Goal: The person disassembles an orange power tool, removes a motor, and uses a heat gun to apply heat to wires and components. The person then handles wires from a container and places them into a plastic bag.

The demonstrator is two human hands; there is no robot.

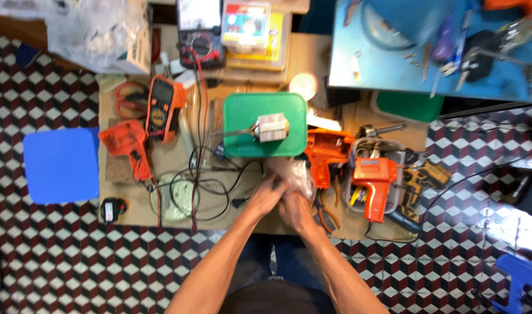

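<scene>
Both my hands meet at the near middle of a low wooden board [289, 64] laid on the floor. My left hand [266, 195] and my right hand [295, 206] are closed together on a crumpled clear plastic bag [292, 171]; what is inside it is hidden. Just beyond the bag stands a green plastic lid or box [243, 139] with a grey motor armature [269, 128] lying on top.
Orange drill housing halves [324, 154] [126, 145], an orange drill [373, 183], two multimeters [163, 107] [201, 35], tangled leads [202, 174] and pliers [324, 212] crowd the board. A blue stool [61, 164] sits left, a blue tool table [382, 58] upper right.
</scene>
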